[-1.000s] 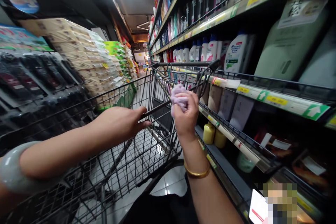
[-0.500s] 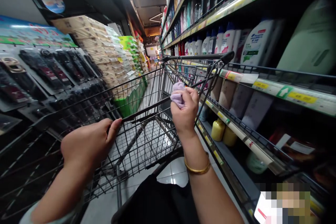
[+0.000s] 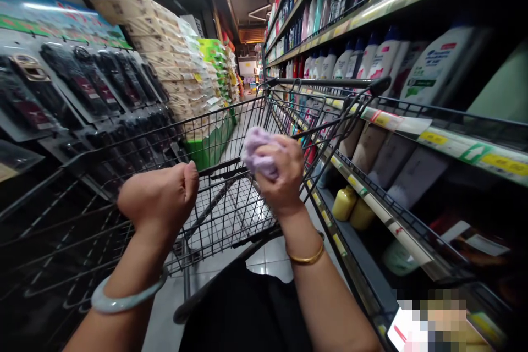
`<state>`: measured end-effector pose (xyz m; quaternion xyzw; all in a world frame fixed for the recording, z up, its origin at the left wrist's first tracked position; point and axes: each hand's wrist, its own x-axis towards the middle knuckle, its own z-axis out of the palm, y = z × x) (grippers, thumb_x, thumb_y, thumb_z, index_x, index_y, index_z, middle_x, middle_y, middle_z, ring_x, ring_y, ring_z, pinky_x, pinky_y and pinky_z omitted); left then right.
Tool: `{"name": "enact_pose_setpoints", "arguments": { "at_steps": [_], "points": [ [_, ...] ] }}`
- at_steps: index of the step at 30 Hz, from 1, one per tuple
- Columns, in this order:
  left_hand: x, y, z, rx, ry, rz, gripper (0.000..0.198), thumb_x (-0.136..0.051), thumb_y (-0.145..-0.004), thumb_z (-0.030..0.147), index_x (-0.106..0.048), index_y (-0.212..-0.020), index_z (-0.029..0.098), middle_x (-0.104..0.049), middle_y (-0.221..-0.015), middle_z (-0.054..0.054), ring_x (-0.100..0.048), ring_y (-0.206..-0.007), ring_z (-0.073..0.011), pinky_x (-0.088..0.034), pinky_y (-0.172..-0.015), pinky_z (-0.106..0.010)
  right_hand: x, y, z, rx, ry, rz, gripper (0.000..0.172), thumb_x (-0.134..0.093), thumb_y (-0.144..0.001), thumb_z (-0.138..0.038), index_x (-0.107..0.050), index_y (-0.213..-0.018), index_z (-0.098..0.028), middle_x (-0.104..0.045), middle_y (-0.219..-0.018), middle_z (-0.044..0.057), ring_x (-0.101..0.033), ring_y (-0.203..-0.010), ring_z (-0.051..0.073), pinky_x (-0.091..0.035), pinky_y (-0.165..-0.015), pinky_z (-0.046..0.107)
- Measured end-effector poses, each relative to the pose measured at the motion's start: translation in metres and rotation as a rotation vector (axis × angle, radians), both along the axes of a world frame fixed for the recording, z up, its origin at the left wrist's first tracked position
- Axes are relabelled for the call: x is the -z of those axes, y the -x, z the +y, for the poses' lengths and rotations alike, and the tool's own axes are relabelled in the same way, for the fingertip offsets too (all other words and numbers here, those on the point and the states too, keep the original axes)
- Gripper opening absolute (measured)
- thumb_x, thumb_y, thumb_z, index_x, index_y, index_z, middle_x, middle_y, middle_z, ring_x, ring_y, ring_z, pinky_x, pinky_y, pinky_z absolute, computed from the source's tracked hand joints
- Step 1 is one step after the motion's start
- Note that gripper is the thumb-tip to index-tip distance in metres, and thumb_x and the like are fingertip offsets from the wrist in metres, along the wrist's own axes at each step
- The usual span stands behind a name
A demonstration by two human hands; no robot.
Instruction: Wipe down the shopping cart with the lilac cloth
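A crumpled lilac cloth (image 3: 259,157) in the right hand (image 3: 284,170) has shifted leftward along a black wire shopping cart (image 3: 226,213); the left hand (image 3: 160,192), outstretched a second ago, now curls.

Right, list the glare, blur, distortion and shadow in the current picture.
Head view throughout: glare streaks the header sign; the right hand and lilac cloth look slightly blurred; the large white bottle leans outward, probably lens distortion; the lower right shelf is darkly shadowed.

Bunched lilac cloth (image 3: 259,149), R hand (image 3: 284,173), blk cart (image 3: 223,168)
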<state>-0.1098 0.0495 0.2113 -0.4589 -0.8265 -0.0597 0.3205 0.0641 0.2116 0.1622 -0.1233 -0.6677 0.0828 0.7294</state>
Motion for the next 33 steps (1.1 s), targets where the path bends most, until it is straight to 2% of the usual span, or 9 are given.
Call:
{"name": "enact_pose_setpoints", "arguments": {
  "at_steps": [4, 6, 10, 13, 18, 24, 26, 31, 33],
  "points": [
    [0.002, 0.002, 0.003, 0.028, -0.021, 0.006, 0.062, -0.016, -0.113, 0.045, -0.061, -0.079, 0.021, -0.067, -0.079, -0.012, -0.053, -0.070, -0.0245, -0.015, -0.067, -0.037, 0.014, -0.011, 0.037, 0.173, 0.295, 0.410, 0.019, -0.057, -0.082, -0.020, -0.067, -0.097, -0.026, -0.065, -0.112, 0.006, -0.063, -0.119, 0.027, -0.049, -0.119, 0.058],
    [0.004, 0.004, 0.005, 0.030, -0.034, 0.007, 0.061, -0.016, -0.113, 0.045, -0.061, -0.079, 0.021, -0.067, -0.080, -0.012, -0.054, -0.071, -0.0242, -0.015, -0.067, -0.038, 0.018, -0.007, 0.039, 0.185, 0.380, 0.472, 0.019, -0.054, -0.082, -0.021, -0.065, -0.098, -0.026, -0.063, -0.112, 0.007, -0.062, -0.120, 0.027, -0.047, -0.121, 0.060],
    [0.004, 0.004, 0.009, 0.027, -0.046, -0.017, 0.062, -0.017, -0.112, 0.046, -0.064, -0.081, 0.021, -0.069, -0.082, -0.012, -0.054, -0.071, -0.0253, -0.014, -0.068, -0.037, 0.019, 0.010, 0.015, 0.015, 0.270, 0.243, 0.020, -0.062, -0.083, -0.022, -0.068, -0.101, -0.027, -0.061, -0.123, 0.008, -0.060, -0.126, 0.028, -0.051, -0.118, 0.056],
    [0.003, 0.004, 0.011, 0.035, -0.048, -0.042, 0.062, -0.018, -0.112, 0.046, -0.066, -0.081, 0.021, -0.067, -0.080, -0.012, -0.052, -0.070, -0.0248, -0.014, -0.068, -0.038, 0.019, 0.009, 0.015, -0.052, 0.172, 0.110, 0.018, -0.066, -0.081, -0.021, -0.071, -0.098, -0.028, -0.064, -0.116, 0.006, -0.061, -0.124, 0.028, -0.053, -0.115, 0.054],
    [0.005, 0.008, 0.016, 0.109, -0.102, -0.064, 0.058, -0.024, -0.111, 0.046, -0.062, -0.075, 0.022, -0.060, -0.072, -0.009, -0.044, -0.066, -0.0231, -0.012, -0.068, -0.039, 0.024, 0.000, 0.041, 0.144, 0.372, 0.363, 0.020, -0.054, -0.080, -0.017, -0.066, -0.095, -0.025, -0.063, -0.110, 0.006, -0.062, -0.117, 0.025, -0.049, -0.118, 0.054],
    [0.010, 0.020, 0.031, 0.187, -0.294, 0.007, 0.054, -0.029, -0.109, 0.046, -0.037, -0.060, 0.023, -0.044, -0.057, -0.004, -0.026, -0.057, -0.0200, -0.011, -0.065, -0.038, 0.027, 0.031, 0.008, 0.070, 0.186, 0.055, 0.021, -0.063, -0.085, -0.016, -0.072, -0.102, -0.025, -0.061, -0.122, 0.009, -0.062, -0.121, 0.025, -0.055, -0.110, 0.046],
    [0.011, 0.024, 0.034, 0.220, -0.320, 0.006, 0.053, -0.030, -0.108, 0.045, -0.033, -0.059, 0.024, -0.038, -0.056, -0.003, -0.023, -0.057, -0.0197, -0.011, -0.064, -0.038, 0.027, 0.031, 0.008, 0.055, 0.133, -0.021, 0.018, -0.065, -0.088, -0.018, -0.073, -0.103, -0.025, -0.061, -0.121, 0.009, -0.061, -0.122, 0.025, -0.054, -0.111, 0.046],
    [0.010, 0.031, 0.037, 0.241, -0.340, -0.004, 0.053, -0.031, -0.107, 0.044, -0.030, -0.058, 0.024, -0.033, -0.055, -0.002, -0.024, -0.057, -0.0193, -0.012, -0.064, -0.037, 0.030, 0.012, 0.038, 0.235, 0.276, 0.157, 0.023, -0.057, -0.088, -0.014, -0.071, -0.103, -0.024, -0.058, -0.122, 0.010, -0.057, -0.126, 0.027, -0.051, -0.114, 0.051],
    [0.011, 0.033, 0.038, 0.239, -0.345, 0.004, 0.053, -0.031, -0.107, 0.044, -0.030, -0.058, 0.024, -0.031, -0.055, -0.001, -0.022, -0.057, -0.0191, -0.012, -0.064, -0.037, 0.031, 0.015, 0.035, 0.259, 0.297, 0.145, 0.026, -0.055, -0.087, -0.012, -0.070, -0.105, -0.023, -0.057, -0.124, 0.011, -0.058, -0.126, 0.027, -0.051, -0.114, 0.051]
  ]
}}
